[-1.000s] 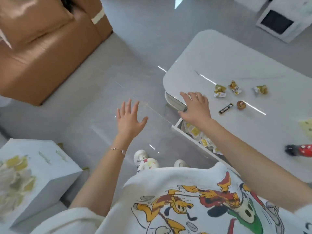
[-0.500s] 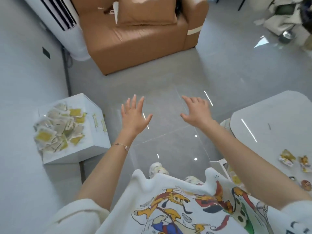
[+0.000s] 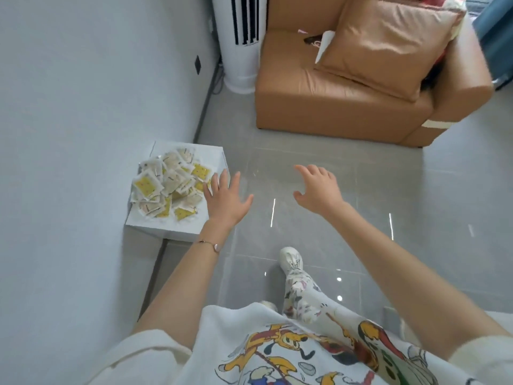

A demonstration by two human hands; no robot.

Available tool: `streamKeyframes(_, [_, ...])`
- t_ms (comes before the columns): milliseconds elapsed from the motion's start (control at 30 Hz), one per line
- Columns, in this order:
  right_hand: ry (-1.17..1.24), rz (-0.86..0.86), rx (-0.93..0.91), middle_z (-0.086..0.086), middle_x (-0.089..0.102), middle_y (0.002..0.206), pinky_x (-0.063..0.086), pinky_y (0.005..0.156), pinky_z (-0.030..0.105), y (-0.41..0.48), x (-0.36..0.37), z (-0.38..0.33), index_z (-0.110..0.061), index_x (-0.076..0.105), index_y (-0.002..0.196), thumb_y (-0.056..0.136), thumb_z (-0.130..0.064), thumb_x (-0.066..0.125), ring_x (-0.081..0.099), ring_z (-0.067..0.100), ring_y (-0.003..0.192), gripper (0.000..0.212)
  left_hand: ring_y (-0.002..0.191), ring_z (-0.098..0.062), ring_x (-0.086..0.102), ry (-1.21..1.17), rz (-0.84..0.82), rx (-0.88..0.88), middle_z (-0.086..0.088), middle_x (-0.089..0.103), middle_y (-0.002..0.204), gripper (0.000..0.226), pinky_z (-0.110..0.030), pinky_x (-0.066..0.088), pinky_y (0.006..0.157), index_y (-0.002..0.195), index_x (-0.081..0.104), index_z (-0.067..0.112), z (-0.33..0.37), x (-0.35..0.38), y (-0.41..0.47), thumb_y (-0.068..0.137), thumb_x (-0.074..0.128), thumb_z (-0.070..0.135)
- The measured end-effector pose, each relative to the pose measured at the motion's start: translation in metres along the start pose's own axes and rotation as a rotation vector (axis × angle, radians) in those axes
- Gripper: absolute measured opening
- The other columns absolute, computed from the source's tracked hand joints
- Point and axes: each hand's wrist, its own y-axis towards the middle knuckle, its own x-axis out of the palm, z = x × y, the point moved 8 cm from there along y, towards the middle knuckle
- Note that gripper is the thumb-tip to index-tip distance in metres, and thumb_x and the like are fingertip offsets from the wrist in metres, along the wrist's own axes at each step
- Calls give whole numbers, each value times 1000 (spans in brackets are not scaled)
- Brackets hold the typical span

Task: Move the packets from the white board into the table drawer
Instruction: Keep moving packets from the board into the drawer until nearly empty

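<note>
A heap of several white and yellow packets [image 3: 169, 184] lies on a white board [image 3: 211, 154], the top of a low box standing against the wall at the left. My left hand [image 3: 226, 198] is open with fingers spread, hovering at the right edge of the heap and empty. My right hand [image 3: 319, 190] is also open and empty, held over the grey floor to the right of the box. The table and its drawer are out of view.
A tan sofa [image 3: 333, 101] with a cushion stands at the back right. A white tower fan [image 3: 243, 43] is by the wall behind the box. My foot in a white shoe [image 3: 291, 261] is on the tiled floor below my hands.
The view has swung left, away from the table and drawer, towards the box of packets. My right hand left the drawer. Both empty hands now reach towards the heap, which looks closer.
</note>
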Motion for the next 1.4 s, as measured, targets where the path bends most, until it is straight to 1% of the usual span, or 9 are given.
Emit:
streamKeyframes(167, [-53,-49,-157,6,47,136,29,105,37,72,-4,-32,-23,35,144,85,-31,59,43,31,126,64,147,-32,4,-68,33,-184,-8,12,160,68,-56,4,117,151,22,25,-35,-3,41,93,46,52])
streamKeyframes(400, [-135,-158,-319,6,44,140,28,107,37,162,-8,-63,-23,31,147,86,-29,57,41,31,129,67,147,-33,6,-215,91,-436,-8,15,159,67,-54,7,117,149,26,24,-72,-11,87,92,50,51])
streamKeyframes(567, [-173,-223,-445,6,43,140,28,106,38,216,-8,-105,-24,31,146,86,-28,57,42,31,126,65,148,-33,3,-281,129,-619,-9,13,160,68,-52,3,118,150,24,25,-113,-16,86,93,48,52])
streamKeyframes(800, [-167,-267,-571,7,44,140,30,105,40,268,14,-191,-26,31,146,85,-23,55,40,31,127,65,148,-32,5,-323,172,-778,-8,9,161,63,-52,5,118,151,22,30,-185,-14,79,96,45,50])
streamKeyframes(967, [-190,-318,-586,6,39,145,29,108,41,301,45,-241,-25,28,148,88,-28,55,36,30,132,66,147,-31,7,-365,151,-864,-8,9,162,63,-51,9,118,151,23,30,-236,-6,89,96,45,50])
streamKeyframes(1100, [-192,-387,-512,7,39,147,29,108,42,325,71,-255,-24,30,148,90,-30,55,35,30,134,63,147,-32,6,-451,129,-934,-9,3,162,63,-49,8,118,152,21,31,-265,0,94,97,41,52])
streamKeyframes(1233, [-200,-433,-493,8,39,147,31,108,44,346,93,-274,-23,32,146,91,-32,55,37,32,133,60,146,-34,14,-499,154,-975,-9,10,161,62,-49,12,117,151,24,31,-290,14,97,96,44,51])
streamKeyframes(1300, [-205,-448,-502,9,42,144,33,107,45,357,106,-287,-22,36,144,92,-32,54,41,33,130,56,146,-33,14,-537,173,-980,-9,12,161,61,-48,11,118,151,24,33,-298,26,98,97,45,49])
streamKeyframes(1400, [-207,-478,-484,10,45,141,35,107,48,377,132,-306,-22,37,142,91,-33,54,42,34,128,54,148,-30,9,-570,131,-1024,-7,10,161,60,-46,7,120,152,21,33,-314,51,102,97,42,48])
